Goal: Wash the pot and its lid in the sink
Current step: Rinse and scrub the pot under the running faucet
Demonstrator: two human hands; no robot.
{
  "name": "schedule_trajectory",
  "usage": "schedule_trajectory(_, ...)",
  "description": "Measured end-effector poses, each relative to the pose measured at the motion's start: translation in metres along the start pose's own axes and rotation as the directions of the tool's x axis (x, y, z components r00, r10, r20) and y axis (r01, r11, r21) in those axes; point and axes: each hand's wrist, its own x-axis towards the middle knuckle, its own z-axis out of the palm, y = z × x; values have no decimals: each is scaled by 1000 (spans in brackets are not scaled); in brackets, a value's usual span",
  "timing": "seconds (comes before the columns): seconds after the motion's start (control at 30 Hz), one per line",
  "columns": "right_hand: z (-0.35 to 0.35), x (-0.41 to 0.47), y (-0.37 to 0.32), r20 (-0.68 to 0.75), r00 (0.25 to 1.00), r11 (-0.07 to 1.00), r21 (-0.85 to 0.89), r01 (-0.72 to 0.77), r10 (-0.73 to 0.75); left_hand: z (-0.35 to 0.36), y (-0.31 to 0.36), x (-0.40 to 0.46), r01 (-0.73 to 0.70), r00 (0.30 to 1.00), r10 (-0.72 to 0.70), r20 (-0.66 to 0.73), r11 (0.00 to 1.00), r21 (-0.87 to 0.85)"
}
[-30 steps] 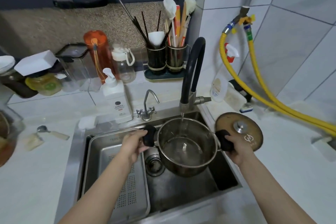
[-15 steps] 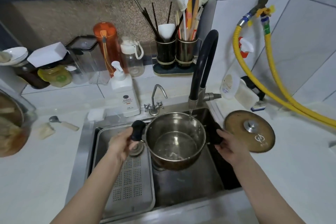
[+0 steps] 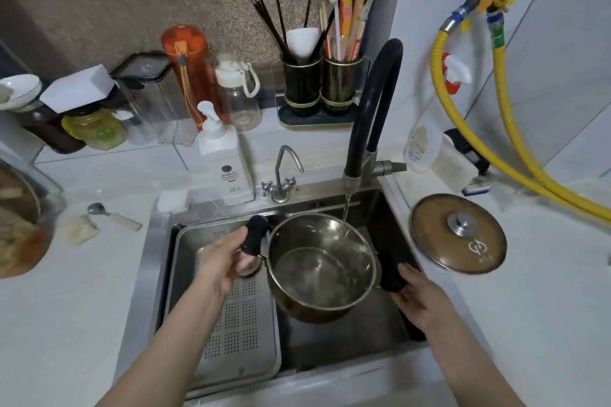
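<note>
Shifted leftward under the tap [image 3: 373,116], the pot [image 3: 320,266] was gripped by both handles, left hand [image 3: 220,263] and right hand [image 3: 418,296] curled round them, rinsing barely begun, while the lid [image 3: 459,233] beyond the right hand lay unwashed.

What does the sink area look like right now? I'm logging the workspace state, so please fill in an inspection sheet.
Surface: white counter around a steel sink.
Job's things: pot held over the sink under a thin stream from the black tap; lid lying on the counter to the right.
Clutter: soap dispenser, utensil holders, bottles, spoon, perforated tray in the sink.
Grips: left hand and right hand each hold a black pot handle.
Cables: yellow hoses along the wall.
Surroundings: tiled wall.
</note>
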Motion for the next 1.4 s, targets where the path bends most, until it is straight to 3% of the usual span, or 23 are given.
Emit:
schedule_trajectory(0.1, 18, 10, -9, 45, 998, 998, -50, 35, -33, 1, 12, 4, -50, 994, 46, -97, 998, -36)
schedule_trajectory(0.37, 10, 3, -36, 138, 974, 966, -164, 200, -178, 19, -1, -10, 15, 999, -14, 38, 1000, -11)
schedule_trajectory(0.57, 42, 9, -18, 289, 938, 918, -287, 275, -191, -1, 23, -6, -48, 995, 48, -89, 999, -1)
schedule_trajectory(0.77, 79, 28, -18, 249, 929, 810, -462, 362, -273, -2, 41, -18, -149, 984, 160, -72, 979, 140)
schedule_trajectory(0.93, 91, 38, -3, 199, 927, 766, -522, 376, -319, -2, 49, -25, -251, 963, 258, -84, 964, 84)
schedule_trajectory(1.17, 112, 42, 5, 142, 920, 565, -751, 341, -365, 12, 54, -36, -336, 937, 340, -85, 940, 50)
schedule_trajectory(1.4, 118, 33, 7, 359, 851, 486, -705, 517, -384, 15, 63, -42, -388, 909, 385, -161, 922, 17)
